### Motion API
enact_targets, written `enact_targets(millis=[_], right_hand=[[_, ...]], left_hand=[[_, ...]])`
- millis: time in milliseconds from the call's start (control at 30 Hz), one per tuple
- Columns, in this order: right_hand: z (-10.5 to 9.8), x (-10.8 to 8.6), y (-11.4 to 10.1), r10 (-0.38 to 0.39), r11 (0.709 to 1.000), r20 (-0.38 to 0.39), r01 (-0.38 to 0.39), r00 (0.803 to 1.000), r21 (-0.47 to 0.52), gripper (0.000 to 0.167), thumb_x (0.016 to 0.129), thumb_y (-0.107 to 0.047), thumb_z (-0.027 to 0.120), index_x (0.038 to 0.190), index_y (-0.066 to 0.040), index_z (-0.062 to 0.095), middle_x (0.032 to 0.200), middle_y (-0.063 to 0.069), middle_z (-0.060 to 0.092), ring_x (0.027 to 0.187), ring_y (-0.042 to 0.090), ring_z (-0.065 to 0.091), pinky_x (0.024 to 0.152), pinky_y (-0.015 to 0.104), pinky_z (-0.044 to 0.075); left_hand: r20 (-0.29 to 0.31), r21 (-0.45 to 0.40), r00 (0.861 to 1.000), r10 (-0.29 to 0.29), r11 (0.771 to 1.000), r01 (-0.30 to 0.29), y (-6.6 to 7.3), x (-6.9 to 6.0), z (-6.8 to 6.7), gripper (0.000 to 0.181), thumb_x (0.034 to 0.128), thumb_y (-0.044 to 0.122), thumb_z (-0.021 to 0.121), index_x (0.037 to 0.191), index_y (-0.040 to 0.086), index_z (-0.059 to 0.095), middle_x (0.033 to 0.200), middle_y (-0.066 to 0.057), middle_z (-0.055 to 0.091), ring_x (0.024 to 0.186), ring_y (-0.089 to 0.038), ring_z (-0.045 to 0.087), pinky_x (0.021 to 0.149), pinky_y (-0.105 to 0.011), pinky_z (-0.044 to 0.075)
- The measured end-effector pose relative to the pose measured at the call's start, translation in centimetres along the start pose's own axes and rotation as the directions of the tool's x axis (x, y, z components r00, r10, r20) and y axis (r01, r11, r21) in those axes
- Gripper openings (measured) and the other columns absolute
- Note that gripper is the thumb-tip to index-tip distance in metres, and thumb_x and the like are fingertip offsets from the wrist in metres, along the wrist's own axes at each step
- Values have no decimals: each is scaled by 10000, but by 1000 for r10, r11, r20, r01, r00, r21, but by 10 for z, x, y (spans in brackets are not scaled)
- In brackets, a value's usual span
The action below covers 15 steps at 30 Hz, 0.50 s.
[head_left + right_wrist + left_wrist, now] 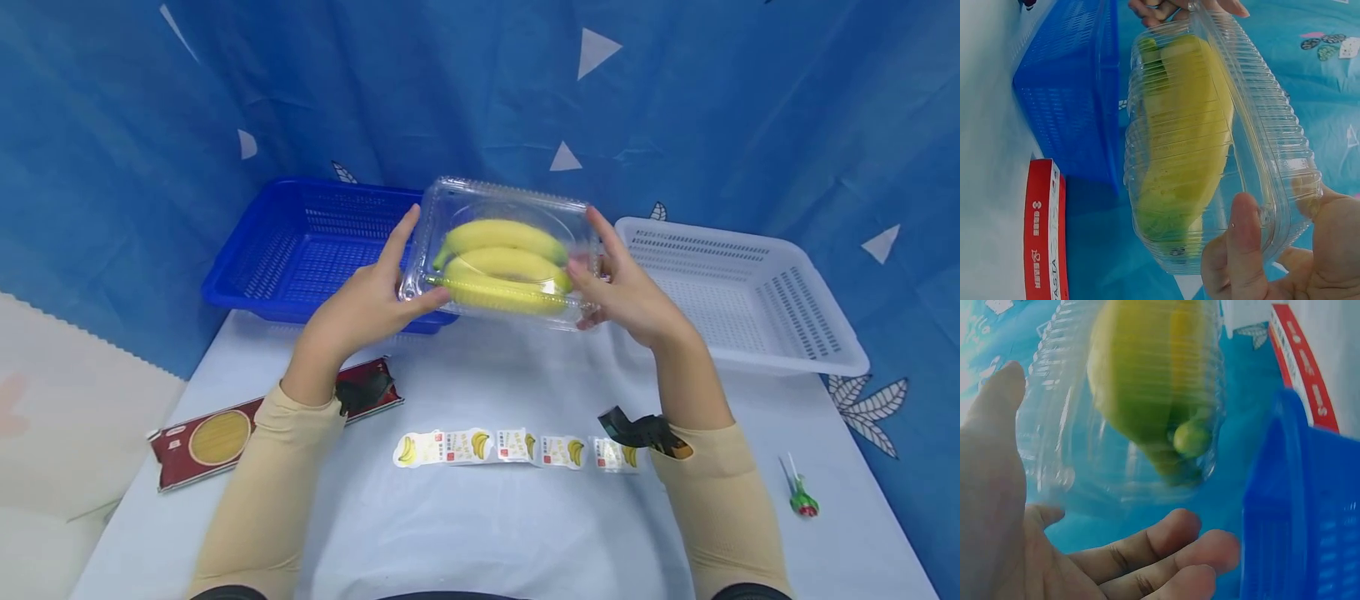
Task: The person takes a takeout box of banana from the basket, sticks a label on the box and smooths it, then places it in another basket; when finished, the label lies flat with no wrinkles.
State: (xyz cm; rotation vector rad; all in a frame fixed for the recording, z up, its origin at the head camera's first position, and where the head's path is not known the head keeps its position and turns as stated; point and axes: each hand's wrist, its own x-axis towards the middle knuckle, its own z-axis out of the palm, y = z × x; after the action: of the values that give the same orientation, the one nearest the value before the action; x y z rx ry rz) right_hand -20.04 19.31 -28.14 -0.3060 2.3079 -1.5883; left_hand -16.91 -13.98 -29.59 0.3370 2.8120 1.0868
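Note:
Both hands hold a clear plastic container (480, 197) above the table, with several yellow bananas (506, 262) inside it. My left hand (360, 310) grips its left end, thumb on the near edge and index finger along the side; the left wrist view has the fingers (1147, 550) below the container (1054, 440). At the other end, my right hand (637, 302) grips the corner, and the right wrist view has its fingers (1244, 250) bent against the plastic. The lid (1272, 119) lies over the bananas (1185, 137); whether it is latched I cannot tell.
A blue basket (240, 287) stands at the back left, a white basket (810, 362) at the back right. On the table lie a red pasta packet (180, 462) at left, a strip of banana labels (468, 447) at front middle and a lollipop (804, 502) at right.

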Motion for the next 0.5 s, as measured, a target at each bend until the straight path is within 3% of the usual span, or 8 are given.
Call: enact_targets(millis=[100, 167, 300, 400, 500], right_hand=[[-1, -6, 2, -5, 1000, -4, 5, 1000, -11, 809, 995, -315, 594, 1510, -576, 27, 1440, 127, 425, 1055, 318, 544, 647, 479, 601], [-2, -9, 3, -8, 1000, -8, 8, 1000, -16, 816, 995, -314, 595, 1516, -567, 21, 1490, 116, 395, 1033, 325, 541, 643, 489, 600], [-3, -16, 6, -5, 1000, -17, 4, 1000, -23, 825, 996, -306, 594, 1522, -560, 11, 1515, 152, 358, 984, 316, 545, 637, 493, 599], [-4, -20, 10, 0, 1000, -24, 0, 1000, -26, 829, 993, -307, 599, 1526, -553, 14, 1455, 193, 383, 943, 300, 547, 634, 487, 601], [-4, -24, 13, 1, 1000, -33, -2, 999, -30, 825, 991, -305, 602, 1525, -556, 26, 1440, 194, 389, 910, 296, 552, 632, 486, 601]], left_hand=[[19, -12, 1000, -3, 1000, 3, 4, 1, 5, 1041, 814, 761, 583, 1476, 560, -195, 1317, -192, 604, 1029, -343, 672, 815, -518, 563], [28, -6, 1000, -2, 1000, 2, 6, 2, 8, 1057, 803, 778, 577, 1474, 554, -208, 1319, -196, 606, 1022, -345, 679, 800, -512, 570], [40, 23, 999, 14, 1000, -15, 11, 3, 14, 1085, 787, 803, 567, 1465, 538, -237, 1059, -160, 680, 831, -286, 690, 716, -443, 577], [56, 30, 998, 16, 999, -18, 16, 4, 18, 1107, 768, 822, 568, 1449, 540, -257, 777, -116, 606, 647, -251, 638, 608, -383, 551], [64, 19, 998, 10, 1000, -11, 21, 4, 21, 1128, 745, 826, 593, 1439, 558, -256, 676, -107, 533, 584, -247, 604, 546, -353, 522]])
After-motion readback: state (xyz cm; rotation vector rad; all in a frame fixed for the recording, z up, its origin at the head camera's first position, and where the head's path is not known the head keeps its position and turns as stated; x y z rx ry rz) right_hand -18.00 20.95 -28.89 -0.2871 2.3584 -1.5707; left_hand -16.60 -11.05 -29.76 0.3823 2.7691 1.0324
